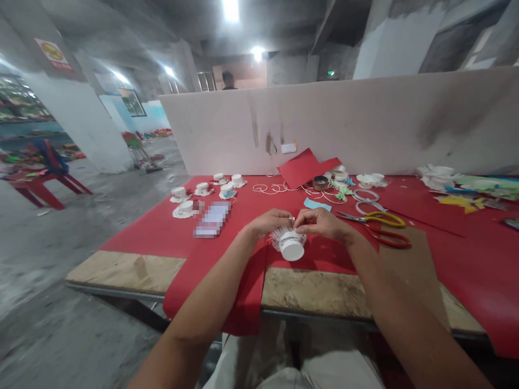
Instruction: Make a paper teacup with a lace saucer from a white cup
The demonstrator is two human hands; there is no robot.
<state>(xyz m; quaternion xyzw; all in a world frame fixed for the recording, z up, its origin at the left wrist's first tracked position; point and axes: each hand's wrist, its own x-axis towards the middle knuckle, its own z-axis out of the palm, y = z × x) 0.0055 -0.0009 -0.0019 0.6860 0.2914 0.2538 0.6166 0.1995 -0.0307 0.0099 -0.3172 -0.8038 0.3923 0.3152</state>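
Fingers (310, 217) of the right hand (322, 222) pinch the frill of a white cup (292, 249) in front of me, over the table's near edge; the left hand (271, 222) grips the same frill, its fingertips partly hidden. From my feed I can't tell whether the cup touches the red cover (141, 227). Both forearms run out of frame below; the right one covers part of a brown card (409, 259). Scissors (367, 219) lie just beyond that arm. To the left, a flat pale thing (212, 220) is pixelated past reading, near more frilled cups (203, 188). At the right edge, a dark object (511, 222) is cut off. Farther back, a board (344, 121) hides all but a person's (229, 81) head and shoulders.
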